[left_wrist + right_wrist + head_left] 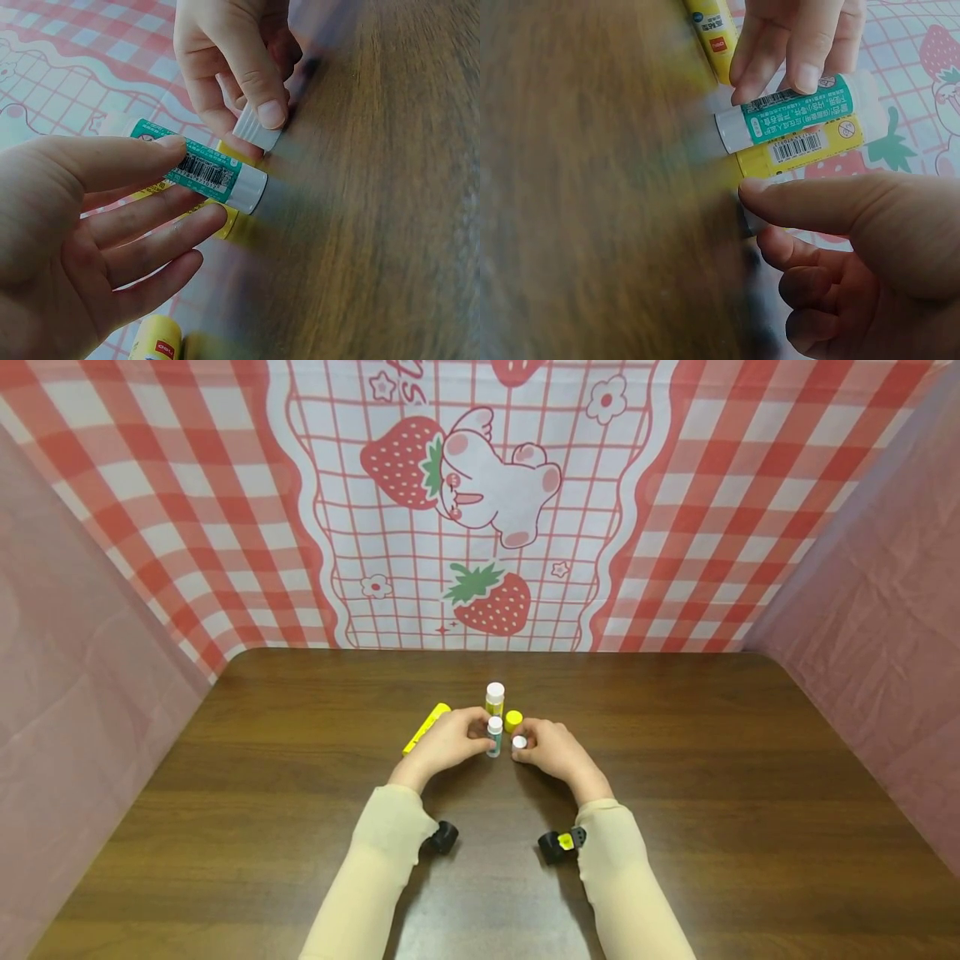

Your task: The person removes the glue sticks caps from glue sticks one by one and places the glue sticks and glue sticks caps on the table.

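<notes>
My left hand (450, 739) pinches a green-labelled glue stick (494, 739) between thumb and fingers. It stands upright, its white upper end bare of a cap. In the left wrist view, the green label (202, 169) shows a barcode. Close by on the right, my right hand (558, 752) pinches a small white cap (519, 742) low at the table, apart from the glue stick. Just behind stands a yellow-labelled glue stick (494, 697), also white at the top and partly hidden by the left hand. A yellow cap (513, 719) lies beside it.
Left of the left hand lies a long yellow object (425, 729) with a red label; its kind is unclear. The brown wooden table (225, 827) ends at a strawberry-print cloth (480, 610) at the back. Pink cloth (82, 627) hangs on both sides.
</notes>
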Demonstrator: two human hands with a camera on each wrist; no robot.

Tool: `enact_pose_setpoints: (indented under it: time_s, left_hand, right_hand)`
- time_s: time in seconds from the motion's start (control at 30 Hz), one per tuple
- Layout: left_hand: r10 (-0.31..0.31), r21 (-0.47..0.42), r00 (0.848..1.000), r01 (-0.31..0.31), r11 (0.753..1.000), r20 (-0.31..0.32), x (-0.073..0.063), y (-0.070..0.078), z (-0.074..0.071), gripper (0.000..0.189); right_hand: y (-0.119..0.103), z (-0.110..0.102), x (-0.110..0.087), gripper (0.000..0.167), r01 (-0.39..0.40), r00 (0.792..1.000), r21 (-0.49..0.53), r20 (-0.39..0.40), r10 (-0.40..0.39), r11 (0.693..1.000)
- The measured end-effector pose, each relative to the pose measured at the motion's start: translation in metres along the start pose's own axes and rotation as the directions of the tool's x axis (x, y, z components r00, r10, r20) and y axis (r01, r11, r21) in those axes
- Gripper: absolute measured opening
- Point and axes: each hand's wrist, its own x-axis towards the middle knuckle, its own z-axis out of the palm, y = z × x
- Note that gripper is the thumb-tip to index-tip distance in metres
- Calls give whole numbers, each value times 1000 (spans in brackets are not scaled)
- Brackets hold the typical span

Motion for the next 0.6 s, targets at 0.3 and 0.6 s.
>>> enact_pose_setpoints:
  time_s: [0.3, 0.6]
  left_hand:
    - [36, 64, 999, -36, 997, 4, 0, 1, -2, 25]
    - [53, 159, 998, -46, 986, -36, -2, 4, -10, 27]
  right_hand:
    - [-1, 0, 1, 23, -12, 1000, -16, 1, 12, 1000]
    - [-2, -2, 1, 28, -20, 1000, -3, -3, 20, 1000]
